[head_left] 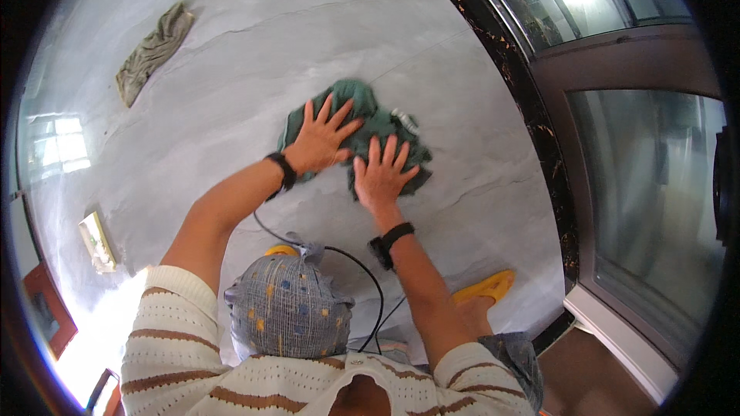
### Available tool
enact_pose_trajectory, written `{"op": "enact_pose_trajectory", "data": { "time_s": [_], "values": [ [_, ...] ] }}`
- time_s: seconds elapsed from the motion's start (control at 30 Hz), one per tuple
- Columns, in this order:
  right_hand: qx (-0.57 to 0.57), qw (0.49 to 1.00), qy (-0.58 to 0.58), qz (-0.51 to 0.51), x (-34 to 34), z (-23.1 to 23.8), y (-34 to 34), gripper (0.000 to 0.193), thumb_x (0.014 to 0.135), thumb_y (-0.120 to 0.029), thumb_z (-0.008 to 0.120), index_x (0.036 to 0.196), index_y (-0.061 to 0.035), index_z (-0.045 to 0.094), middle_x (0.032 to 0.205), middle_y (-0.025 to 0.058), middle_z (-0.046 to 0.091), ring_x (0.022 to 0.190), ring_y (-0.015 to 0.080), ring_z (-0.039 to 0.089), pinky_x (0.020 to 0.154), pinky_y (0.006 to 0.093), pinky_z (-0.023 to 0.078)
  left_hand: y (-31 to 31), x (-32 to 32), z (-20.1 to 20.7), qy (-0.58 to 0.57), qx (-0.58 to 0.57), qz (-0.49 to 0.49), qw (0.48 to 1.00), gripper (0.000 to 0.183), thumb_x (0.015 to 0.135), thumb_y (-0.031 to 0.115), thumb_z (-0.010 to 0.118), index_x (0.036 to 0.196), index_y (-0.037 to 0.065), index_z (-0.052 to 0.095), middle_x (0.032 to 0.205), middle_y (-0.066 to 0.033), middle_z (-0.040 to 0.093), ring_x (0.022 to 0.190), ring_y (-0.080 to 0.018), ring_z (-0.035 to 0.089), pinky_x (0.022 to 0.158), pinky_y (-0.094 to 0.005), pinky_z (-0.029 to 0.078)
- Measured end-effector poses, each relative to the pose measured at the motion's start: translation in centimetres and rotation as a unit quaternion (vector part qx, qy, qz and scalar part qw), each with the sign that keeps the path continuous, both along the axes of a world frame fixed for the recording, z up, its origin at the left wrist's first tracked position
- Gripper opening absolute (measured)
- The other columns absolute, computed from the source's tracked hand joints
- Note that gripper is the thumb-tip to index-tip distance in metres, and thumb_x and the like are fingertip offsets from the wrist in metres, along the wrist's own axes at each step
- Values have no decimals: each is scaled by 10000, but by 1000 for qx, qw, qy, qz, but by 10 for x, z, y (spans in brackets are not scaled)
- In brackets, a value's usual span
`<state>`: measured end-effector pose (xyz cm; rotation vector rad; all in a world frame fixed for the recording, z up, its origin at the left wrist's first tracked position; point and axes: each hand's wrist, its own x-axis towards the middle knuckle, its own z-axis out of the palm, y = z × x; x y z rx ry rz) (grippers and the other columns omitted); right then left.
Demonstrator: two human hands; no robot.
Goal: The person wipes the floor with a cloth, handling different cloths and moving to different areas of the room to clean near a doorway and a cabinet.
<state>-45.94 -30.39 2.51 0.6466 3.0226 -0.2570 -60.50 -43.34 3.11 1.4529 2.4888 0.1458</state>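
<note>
A crumpled dark green cloth (362, 106) lies spread on the grey marbled floor (254, 54). My left hand (317, 140) presses flat on its left part, fingers spread wide. Lower and to the right, my right hand (381, 179) rests on the cloth's right part, also with its fingers apart. Neither hand grips the fabric. A small whitish patch, perhaps a label, shows on the cloth's right edge (405, 120). Dark bands circle both my wrists.
A grey-brown rag (156, 52) lies at the far left. Below it sits a small pale yellow-green box-like item (97, 243). A black cable (374, 281) curves near my patterned knee (285, 308). On the right, a black stone border (532, 119) runs beside a brown-framed glass door (647, 177).
</note>
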Motion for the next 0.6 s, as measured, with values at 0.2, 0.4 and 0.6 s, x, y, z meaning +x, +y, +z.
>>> {"op": "enact_pose_trajectory", "data": {
  "time_s": [0.2, 0.4, 0.6],
  "values": [
    [44, 998, -10, -38, -86, -3, 134, 578, 972, -500, 449, 1457, -192, 389, 1550, 138, 268, 1419, 445, 194, 997, 774, 195, 141, -81, -6, 51, 22, 11, 998, 658, 911, 509, 496, 1504, 262, 353, 1613, -114, 185, 1455, -447, 144, 1040, -726, 160],
    [91, 993, 27, -75, -158, -10, 229, 564, 980, -531, 402, 1454, -225, 382, 1541, 135, 283, 1416, 423, 232, 993, 769, 216, 246, -146, -16, 105, 14, 32, 994, 641, 943, 541, 443, 1525, 319, 294, 1618, -62, 190, 1461, -419, 153, 1050, -710, 168],
    [48, 987, 2, -156, -219, -8, 284, 575, 1002, -514, 363, 1491, -212, 338, 1575, 146, 206, 1448, 412, 152, 1049, 750, 174, 327, -202, -27, 139, 16, 45, 989, 603, 957, 509, 436, 1521, 360, 284, 1617, -26, 193, 1465, -378, 167, 1074, -701, 158]
  ]
}}
